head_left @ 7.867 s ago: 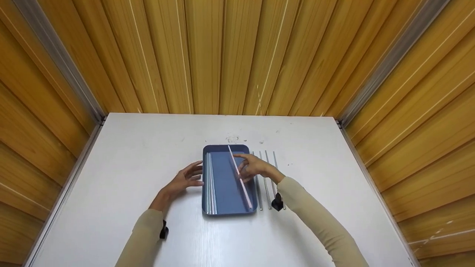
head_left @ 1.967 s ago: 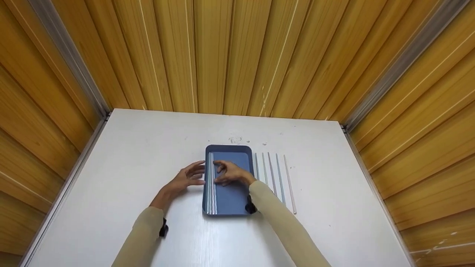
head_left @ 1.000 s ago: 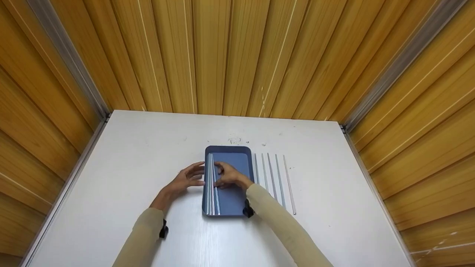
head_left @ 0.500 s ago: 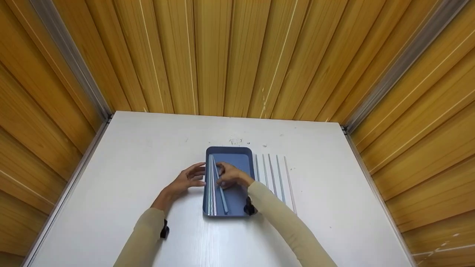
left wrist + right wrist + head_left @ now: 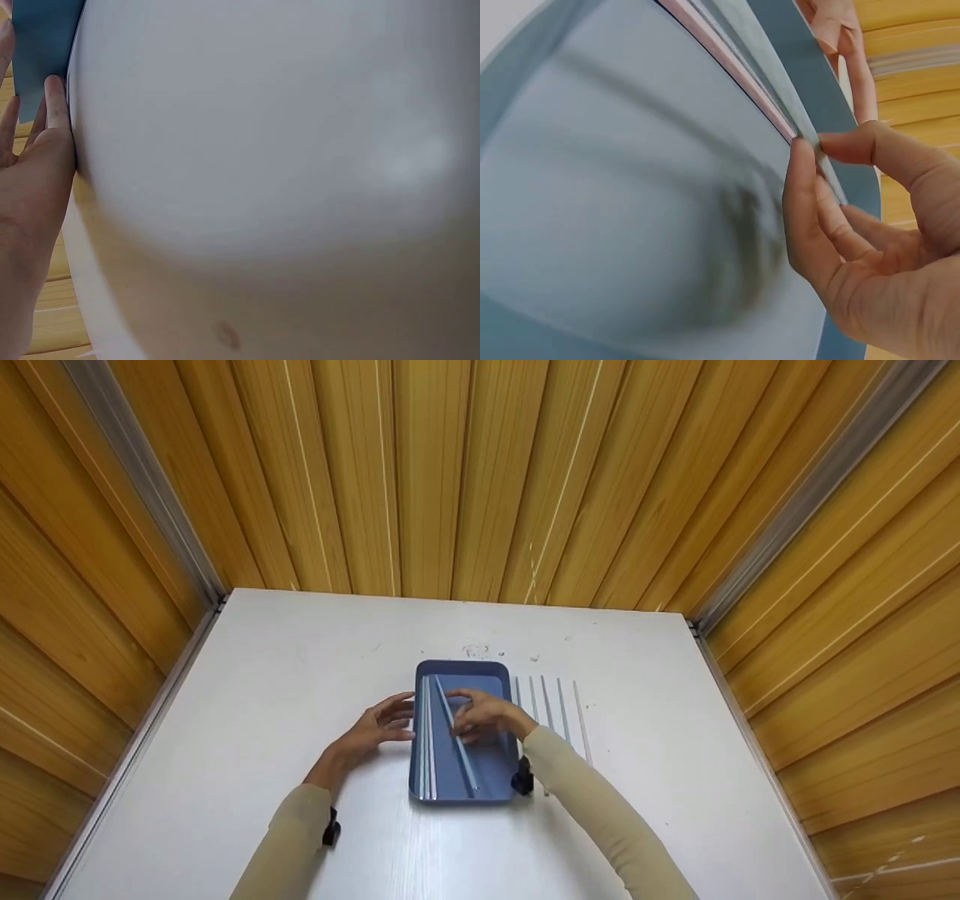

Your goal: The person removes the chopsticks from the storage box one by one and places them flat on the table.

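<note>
Left of the blue tray [image 5: 491,684], a beige sleeve [image 5: 281,844] with a black device [image 5: 331,828] at its cuff reaches in from the near side. The left hand [image 5: 367,730] is just beside the tray's left wall, fingers loosely extended and their tips at its outer face; it grasps nothing. Inside the tray, a few thin, pale rods [image 5: 427,746] lie lengthwise close along that same wall; their exact number is hard to tell. To their right, a light blue rod [image 5: 465,759] slants across the tray, its near end further right than its far end. The right hand [image 5: 489,715], over the tray, pinches this rod between thumb and fingers. Right of the tray, five thin rods [image 5: 547,699] lie spaced side by side on the white table [image 5: 330,637], partly hidden by the right arm's beige sleeve [image 5: 607,810]. Beyond the tray, past the table's far edge, stands a wood-patterned wall [image 5: 487,472].
</note>
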The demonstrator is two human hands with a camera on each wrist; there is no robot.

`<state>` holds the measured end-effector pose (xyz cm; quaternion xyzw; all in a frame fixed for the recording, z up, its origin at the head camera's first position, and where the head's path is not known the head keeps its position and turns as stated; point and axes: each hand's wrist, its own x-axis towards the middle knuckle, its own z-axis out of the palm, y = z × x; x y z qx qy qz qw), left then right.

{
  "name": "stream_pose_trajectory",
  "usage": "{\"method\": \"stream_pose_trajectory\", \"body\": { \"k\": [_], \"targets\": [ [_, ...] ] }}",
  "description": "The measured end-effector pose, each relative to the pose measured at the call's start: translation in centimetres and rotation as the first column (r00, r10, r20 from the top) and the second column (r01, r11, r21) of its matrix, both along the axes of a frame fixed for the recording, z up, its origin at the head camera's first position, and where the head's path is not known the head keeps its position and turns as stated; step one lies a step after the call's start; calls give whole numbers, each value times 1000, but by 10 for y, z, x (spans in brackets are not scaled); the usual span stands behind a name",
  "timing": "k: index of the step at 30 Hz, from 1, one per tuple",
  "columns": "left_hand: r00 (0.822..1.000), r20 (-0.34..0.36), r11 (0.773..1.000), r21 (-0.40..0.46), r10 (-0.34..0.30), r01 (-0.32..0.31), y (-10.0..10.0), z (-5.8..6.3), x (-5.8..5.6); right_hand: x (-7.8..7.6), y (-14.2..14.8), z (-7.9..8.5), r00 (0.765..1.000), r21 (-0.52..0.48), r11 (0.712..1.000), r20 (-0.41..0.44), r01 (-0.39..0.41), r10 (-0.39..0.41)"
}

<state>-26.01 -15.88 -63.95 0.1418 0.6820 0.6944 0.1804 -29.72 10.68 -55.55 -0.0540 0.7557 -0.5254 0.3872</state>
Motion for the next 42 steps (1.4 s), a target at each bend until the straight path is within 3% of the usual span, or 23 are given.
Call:
{"method": "stream_pose_trajectory", "body": {
  "k": [11, 19, 30, 42],
  "targets": [
    [1000, -14, 1000, -18, 0, -1, -1, 2, -2, -3, 16, 6, 999, -92, 996, 48, 15, -11],
    [1000, -12, 999, 25, -20, 20, -2, 0, -2, -6, 26, 6, 999, -19, 999, -11, -46, 45],
    [1000, -3, 1000, 0, -16, 16, -1, 0, 1, -2, 32, 6, 999, -32, 999, -44, -8, 6],
    [1000, -5, 1000, -14, -14, 14, 0, -1, 2, 2, 52, 26, 993, -40, 999, -116, 33, -37]
  ]
}}
